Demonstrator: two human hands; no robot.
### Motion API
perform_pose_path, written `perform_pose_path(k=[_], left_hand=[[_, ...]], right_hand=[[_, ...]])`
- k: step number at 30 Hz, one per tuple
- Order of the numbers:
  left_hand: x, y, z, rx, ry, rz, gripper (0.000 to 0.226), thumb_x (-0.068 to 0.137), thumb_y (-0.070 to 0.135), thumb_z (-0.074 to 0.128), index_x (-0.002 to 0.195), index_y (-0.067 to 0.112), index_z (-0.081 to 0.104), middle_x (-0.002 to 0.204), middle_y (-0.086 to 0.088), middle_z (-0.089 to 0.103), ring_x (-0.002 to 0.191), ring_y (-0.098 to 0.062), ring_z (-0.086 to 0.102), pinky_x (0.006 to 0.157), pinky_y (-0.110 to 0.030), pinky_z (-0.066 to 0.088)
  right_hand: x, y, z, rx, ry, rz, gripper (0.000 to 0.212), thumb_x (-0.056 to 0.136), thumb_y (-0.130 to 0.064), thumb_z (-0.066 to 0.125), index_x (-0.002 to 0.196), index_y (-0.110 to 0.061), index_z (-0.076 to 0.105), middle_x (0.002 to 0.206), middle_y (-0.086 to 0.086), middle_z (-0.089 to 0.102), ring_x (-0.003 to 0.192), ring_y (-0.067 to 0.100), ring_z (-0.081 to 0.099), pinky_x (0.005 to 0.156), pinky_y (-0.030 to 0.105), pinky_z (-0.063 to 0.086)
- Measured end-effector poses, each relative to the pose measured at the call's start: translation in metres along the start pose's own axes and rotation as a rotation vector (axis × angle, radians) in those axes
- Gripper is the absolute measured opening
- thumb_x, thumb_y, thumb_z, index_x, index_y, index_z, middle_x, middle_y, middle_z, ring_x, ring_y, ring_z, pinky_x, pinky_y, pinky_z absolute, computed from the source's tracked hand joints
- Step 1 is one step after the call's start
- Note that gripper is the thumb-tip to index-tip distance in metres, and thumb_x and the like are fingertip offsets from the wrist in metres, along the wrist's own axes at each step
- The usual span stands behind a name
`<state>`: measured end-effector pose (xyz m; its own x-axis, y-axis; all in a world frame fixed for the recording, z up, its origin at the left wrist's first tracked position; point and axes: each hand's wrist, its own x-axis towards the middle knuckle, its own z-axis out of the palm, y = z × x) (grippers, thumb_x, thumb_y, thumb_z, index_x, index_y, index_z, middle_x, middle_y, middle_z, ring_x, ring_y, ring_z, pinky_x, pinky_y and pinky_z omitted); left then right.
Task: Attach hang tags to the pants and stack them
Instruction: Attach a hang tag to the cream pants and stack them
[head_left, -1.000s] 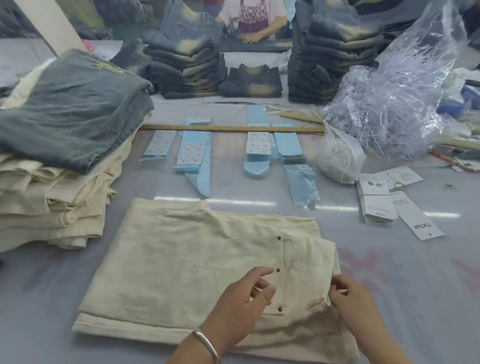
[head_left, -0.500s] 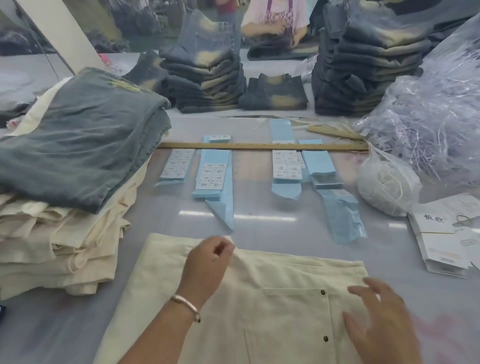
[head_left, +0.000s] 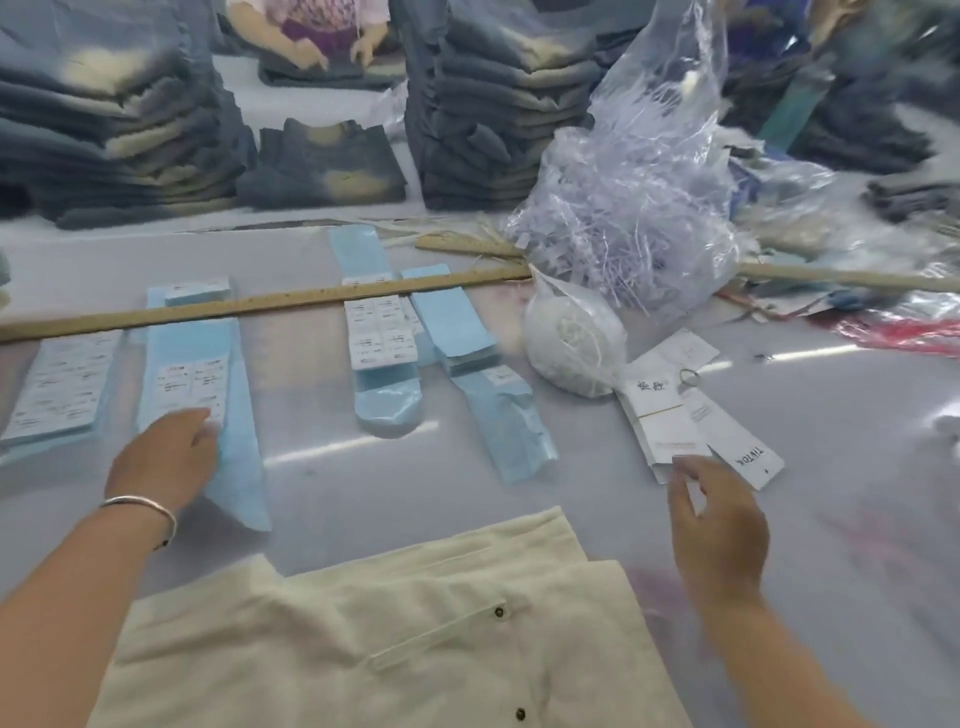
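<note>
Head view: your cream pants (head_left: 395, 639) lie folded at the bottom centre of the frame on the table (head_left: 857, 519), with a pocket flap and two dark studs facing up. They look like soft, fairly heavy cloth, so expect them to sag unless you lift by the folded edge.

Your left hand (head_left: 163, 460) rests with relaxed fingers on the lower end of a blue sticker sheet (head_left: 200, 395) at centre left; it grasps nothing that I can see.

Your right hand (head_left: 719, 525), at lower right, reaches with its fingers at the near edge of the hang tags (head_left: 670, 421). Whether it pinches one yet, I cannot tell. These are thin, stiff, light cards and likely slippery in a pile, so pinch one by an edge.
</note>
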<state>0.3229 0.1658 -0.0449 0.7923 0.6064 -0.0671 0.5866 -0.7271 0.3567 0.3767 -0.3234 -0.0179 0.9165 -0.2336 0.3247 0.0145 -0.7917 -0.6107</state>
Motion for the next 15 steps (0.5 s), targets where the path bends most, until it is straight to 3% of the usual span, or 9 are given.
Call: perform_pose_path(k=[3, 7, 9, 12, 15], left_hand=[[-0.001, 0.004, 0.014, 0.046, -0.02, 0.003, 0.026, 0.1, 0.016, 0.043, 0.093, 0.003, 0.064, 0.111, -0.023, 0.064, 0.1, -0.042, 0.058, 0.086, -0.046, 0.045], [-0.015, 0.028, 0.025, 0.069, 0.016, 0.033, 0.021, 0.098, 0.02, 0.045, 0.092, 0.014, 0.064, 0.102, -0.016, 0.066, 0.09, -0.04, 0.06, 0.078, -0.044, 0.049], [-0.028, 0.044, 0.029, 0.114, 0.057, 0.047, 0.02, 0.096, 0.024, 0.047, 0.09, 0.019, 0.065, 0.1, -0.012, 0.067, 0.085, -0.037, 0.06, 0.068, -0.037, 0.044], [-0.041, 0.061, 0.032, 0.128, 0.086, 0.068, 0.016, 0.093, 0.028, 0.053, 0.09, 0.019, 0.067, 0.1, -0.01, 0.067, 0.086, -0.033, 0.058, 0.067, -0.034, 0.039], [-0.039, 0.067, 0.03, 0.131, 0.081, 0.058, 0.022, 0.092, 0.03, 0.056, 0.077, 0.015, 0.061, 0.089, -0.008, 0.061, 0.078, -0.026, 0.049, 0.065, -0.033, 0.036]], right_hand=[[0.033, 0.011, 0.013, -0.125, -0.151, 0.12, 0.039, 0.093, -0.012, 0.06, 0.131, -0.003, 0.057, 0.143, 0.012, 0.05, 0.134, 0.029, 0.041, 0.107, 0.038, 0.031], [0.055, 0.019, 0.024, -0.265, -0.355, 0.11, 0.055, 0.095, -0.033, 0.059, 0.143, -0.011, 0.045, 0.156, 0.004, 0.032, 0.143, 0.02, 0.027, 0.113, 0.033, 0.023], [0.059, 0.021, 0.027, -0.332, -0.399, 0.073, 0.054, 0.094, -0.036, 0.059, 0.141, -0.012, 0.048, 0.155, 0.003, 0.035, 0.142, 0.02, 0.029, 0.111, 0.031, 0.025], [0.067, 0.021, 0.028, -0.503, -0.445, -0.007, 0.043, 0.095, -0.039, 0.056, 0.129, -0.012, 0.057, 0.145, 0.003, 0.046, 0.133, 0.023, 0.039, 0.102, 0.032, 0.031], [0.075, 0.014, 0.025, -0.656, -0.499, -0.085, 0.028, 0.098, -0.036, 0.045, 0.091, -0.014, 0.06, 0.112, 0.003, 0.058, 0.112, 0.026, 0.052, 0.082, 0.033, 0.035]])
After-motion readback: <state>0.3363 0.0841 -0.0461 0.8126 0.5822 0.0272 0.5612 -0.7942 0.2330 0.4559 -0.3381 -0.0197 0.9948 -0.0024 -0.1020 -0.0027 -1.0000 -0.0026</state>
